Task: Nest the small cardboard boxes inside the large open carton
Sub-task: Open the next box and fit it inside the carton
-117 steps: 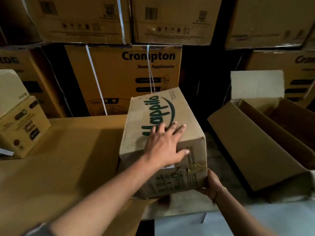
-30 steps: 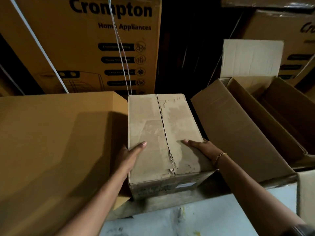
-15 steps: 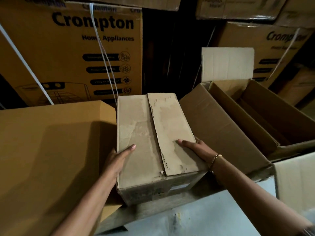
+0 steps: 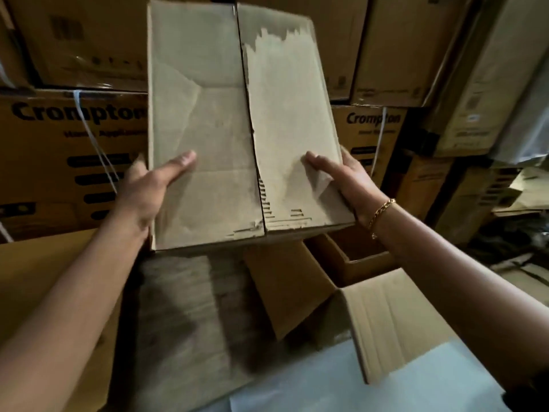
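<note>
A small cardboard box (image 4: 231, 114) with a worn, torn-tape top hangs in the air in front of me, tilted so its closed flaps face me. My left hand (image 4: 145, 188) grips its left side with the thumb across the top. Gripping the right side is my right hand (image 4: 341, 179), which wears a gold bracelet. The large open carton (image 4: 356, 263) stands low at the right, beneath and behind the lifted box. Much of its opening is hidden by the box and my right arm, and one flap (image 4: 392, 316) sticks out toward me.
Stacked Crompton cartons (image 4: 74, 144) form a wall behind. A big closed carton (image 4: 44, 286) stands at the left. A grey wooden surface (image 4: 190, 316) lies under the lifted box, and a pale sheet (image 4: 341, 385) covers the near edge. More cartons crowd the far right.
The box has been lifted off the wooden surface and now hangs high in both hands, tipped toward me. My view has swung upward and to the right.
</note>
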A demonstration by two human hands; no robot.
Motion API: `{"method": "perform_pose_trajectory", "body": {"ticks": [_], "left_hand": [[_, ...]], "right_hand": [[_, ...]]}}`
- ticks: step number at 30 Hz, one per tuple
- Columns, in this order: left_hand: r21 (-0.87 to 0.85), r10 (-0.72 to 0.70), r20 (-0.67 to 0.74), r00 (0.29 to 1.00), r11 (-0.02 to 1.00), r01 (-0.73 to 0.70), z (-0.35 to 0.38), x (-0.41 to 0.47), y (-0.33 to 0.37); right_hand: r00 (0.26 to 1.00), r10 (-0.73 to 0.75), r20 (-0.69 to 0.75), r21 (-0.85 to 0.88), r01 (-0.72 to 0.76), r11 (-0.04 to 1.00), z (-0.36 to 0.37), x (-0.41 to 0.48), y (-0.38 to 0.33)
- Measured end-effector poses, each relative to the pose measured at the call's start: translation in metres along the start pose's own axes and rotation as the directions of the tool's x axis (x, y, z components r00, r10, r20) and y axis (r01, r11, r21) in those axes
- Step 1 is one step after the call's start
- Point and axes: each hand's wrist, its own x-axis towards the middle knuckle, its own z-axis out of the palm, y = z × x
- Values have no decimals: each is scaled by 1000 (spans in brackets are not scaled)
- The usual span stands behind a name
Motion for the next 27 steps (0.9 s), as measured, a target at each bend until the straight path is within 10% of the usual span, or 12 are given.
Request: {"method": "perform_pose_trajectory", "body": {"ticks": [12, 27], "left_hand": [[-178, 147, 108, 983, 976, -126, 176, 2, 23], [-154, -65, 246, 967, 982, 106, 285, 114, -4]], "right_hand": [[980, -164, -111, -68, 157, 985, -178, 22, -39], [922, 384, -44, -418, -366, 832, -282, 152, -78]]}}
